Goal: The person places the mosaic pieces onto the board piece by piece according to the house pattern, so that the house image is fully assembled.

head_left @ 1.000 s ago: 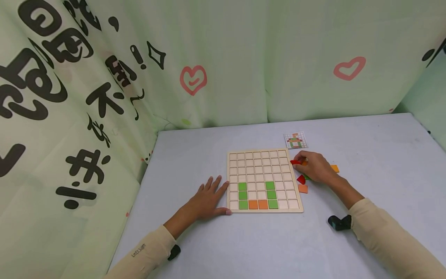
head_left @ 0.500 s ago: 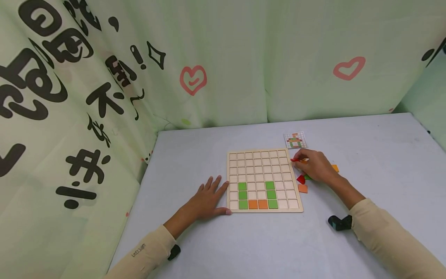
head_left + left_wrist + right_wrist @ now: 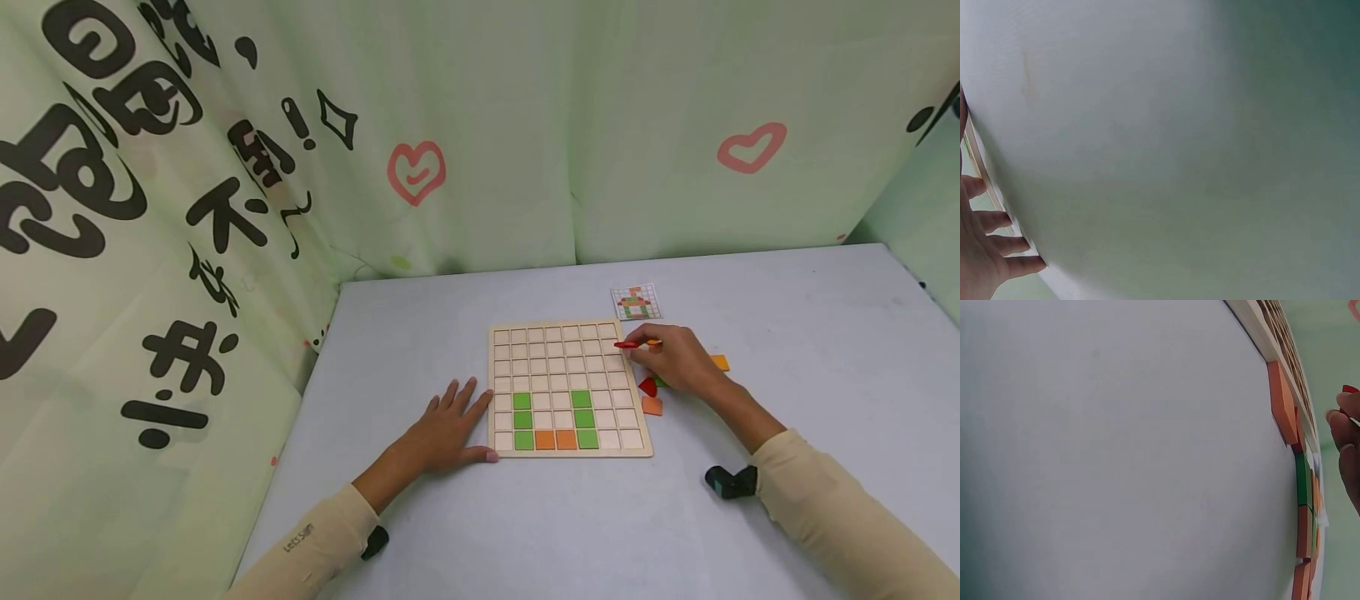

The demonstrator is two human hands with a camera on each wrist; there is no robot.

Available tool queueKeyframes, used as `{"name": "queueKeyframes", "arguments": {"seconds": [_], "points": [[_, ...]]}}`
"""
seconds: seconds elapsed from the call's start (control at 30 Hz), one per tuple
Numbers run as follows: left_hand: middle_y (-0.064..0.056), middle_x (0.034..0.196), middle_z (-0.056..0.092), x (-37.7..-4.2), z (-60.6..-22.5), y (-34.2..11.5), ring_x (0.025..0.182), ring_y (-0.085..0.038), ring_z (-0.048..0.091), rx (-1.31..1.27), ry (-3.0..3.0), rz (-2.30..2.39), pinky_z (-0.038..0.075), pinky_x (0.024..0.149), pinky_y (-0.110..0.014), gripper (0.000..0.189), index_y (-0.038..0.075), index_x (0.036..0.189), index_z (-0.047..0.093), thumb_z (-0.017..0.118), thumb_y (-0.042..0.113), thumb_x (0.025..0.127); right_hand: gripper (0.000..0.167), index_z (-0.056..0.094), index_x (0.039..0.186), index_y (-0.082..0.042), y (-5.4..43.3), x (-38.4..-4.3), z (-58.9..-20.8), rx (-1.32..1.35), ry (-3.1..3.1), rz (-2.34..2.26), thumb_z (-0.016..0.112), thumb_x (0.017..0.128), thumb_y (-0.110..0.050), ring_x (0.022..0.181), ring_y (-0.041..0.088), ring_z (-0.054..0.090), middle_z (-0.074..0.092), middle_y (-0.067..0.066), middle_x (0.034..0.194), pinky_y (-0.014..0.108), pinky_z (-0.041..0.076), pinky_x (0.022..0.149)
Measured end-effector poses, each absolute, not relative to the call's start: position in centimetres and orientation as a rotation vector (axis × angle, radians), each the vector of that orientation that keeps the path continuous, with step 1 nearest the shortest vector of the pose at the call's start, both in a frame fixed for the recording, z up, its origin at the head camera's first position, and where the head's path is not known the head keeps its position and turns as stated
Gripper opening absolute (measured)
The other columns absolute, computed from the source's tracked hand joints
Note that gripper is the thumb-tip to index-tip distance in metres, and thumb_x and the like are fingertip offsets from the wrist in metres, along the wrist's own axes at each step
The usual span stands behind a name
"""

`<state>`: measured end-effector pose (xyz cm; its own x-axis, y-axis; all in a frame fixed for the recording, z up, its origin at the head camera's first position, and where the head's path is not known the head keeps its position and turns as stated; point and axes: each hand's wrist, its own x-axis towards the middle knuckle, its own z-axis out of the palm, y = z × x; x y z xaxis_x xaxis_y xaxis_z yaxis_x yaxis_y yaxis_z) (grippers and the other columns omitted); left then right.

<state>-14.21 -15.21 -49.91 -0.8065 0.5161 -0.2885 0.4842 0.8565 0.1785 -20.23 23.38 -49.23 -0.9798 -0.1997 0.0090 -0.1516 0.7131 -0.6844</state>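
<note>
A wooden grid board lies on the table in the head view. Green tiles form two upright columns in its lower part, with two orange tiles between them in the bottom row. My left hand rests flat with spread fingers at the board's left edge; its fingers show in the left wrist view. Over the board's upper right edge, my right hand pinches a small red tile between thumb and fingers. An orange piece shows by those fingers; whether it is held I cannot tell.
Beside the board's right edge lie a red piece, an orange tile and other loose tiles, partly under the right hand. A pattern card lies beyond the board's far right corner. Printed curtains stand behind the table.
My right hand has lifted the red tile from the loose pieces and shifted slightly left, bringing it over the board's right edge. The left hand has stayed in place.
</note>
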Motion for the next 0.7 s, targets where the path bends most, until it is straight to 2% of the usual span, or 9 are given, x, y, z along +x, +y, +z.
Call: {"name": "queueKeyframes", "arguments": {"seconds": [0.17, 0.4, 0.53, 0.7], "points": [[-0.014, 0.168, 0.017, -14.2, -50.1, -15.2, 0.154, -0.043, 0.016, 0.749, 2.707, 0.125, 0.029, 0.117, -0.061, 0.097, 0.021, 0.162, 0.022, 0.054, 0.075, 0.087, 0.022, 0.071, 0.113, -0.006, 23.1, -20.2, -49.1, -0.347, 2.798, -1.151, 0.073, 0.091, -0.010, 0.053, 0.016, 0.051, 0.069, 0.016, 0.103, 0.024, 0.042, 0.048], [-0.013, 0.168, 0.017, -14.3, -50.2, -15.3, 0.154, -0.042, 0.016, 0.757, 2.712, 0.107, 0.030, 0.117, -0.061, 0.097, 0.022, 0.162, 0.022, 0.053, 0.076, 0.087, 0.031, 0.061, 0.121, -0.008, 22.4, -20.0, -49.1, -0.346, 2.699, -1.215, 0.072, 0.093, -0.014, 0.054, 0.018, 0.057, 0.070, 0.016, 0.102, 0.026, 0.048, 0.050], [-0.013, 0.168, 0.017, -14.3, -50.2, -15.3, 0.154, -0.041, 0.016, 0.757, 2.710, 0.104, 0.030, 0.117, -0.060, 0.097, 0.022, 0.162, 0.022, 0.053, 0.076, 0.087, 0.030, 0.064, 0.121, -0.007, 21.8, -19.9, -49.2, -0.363, 2.652, -1.252, 0.071, 0.093, -0.014, 0.051, 0.019, 0.055, 0.068, 0.013, 0.098, 0.026, 0.048, 0.049], [-0.012, 0.169, 0.016, -14.3, -50.3, -15.3, 0.154, -0.041, 0.016, 0.755, 2.708, 0.106, 0.029, 0.117, -0.060, 0.096, 0.022, 0.162, 0.021, 0.052, 0.075, 0.088, 0.032, 0.066, 0.124, -0.003, 21.1, -20.0, -49.4, -0.424, 2.567, -1.331, 0.069, 0.094, -0.013, 0.053, 0.020, 0.057, 0.066, 0.012, 0.095, 0.025, 0.050, 0.054]]}}
